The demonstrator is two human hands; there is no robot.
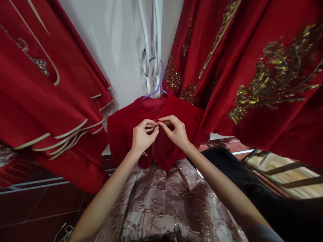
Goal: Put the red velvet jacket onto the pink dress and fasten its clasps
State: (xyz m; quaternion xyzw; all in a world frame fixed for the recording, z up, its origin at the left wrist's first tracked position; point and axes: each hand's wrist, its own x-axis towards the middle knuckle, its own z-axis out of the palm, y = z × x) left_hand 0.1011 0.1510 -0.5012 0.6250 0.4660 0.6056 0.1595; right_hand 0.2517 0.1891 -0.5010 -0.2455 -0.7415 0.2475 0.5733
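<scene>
A short red jacket [123, 124] with a dark velvety look hangs by its collar on a purple hanger [161, 84]. My left hand [144, 132] and my right hand [176, 130] meet at the upper middle of its front edges. Thumbs and fingertips of both are pinched on a small shiny red fastening [157, 123], mostly covered by the fingers, so whether it is joined cannot be made out. Below the jacket spreads a shimmering pinkish-brown skirt [148, 205]. Small beads [144, 154] decorate the jacket front near my left wrist.
Red garments with cream piping [68, 134] hang on the left. On the right hangs a red garment with gold sequins [267, 74]. White curled metalwork [156, 37] stands behind the hanger. A black object [234, 174] and a slatted wooden piece [290, 174] are at lower right.
</scene>
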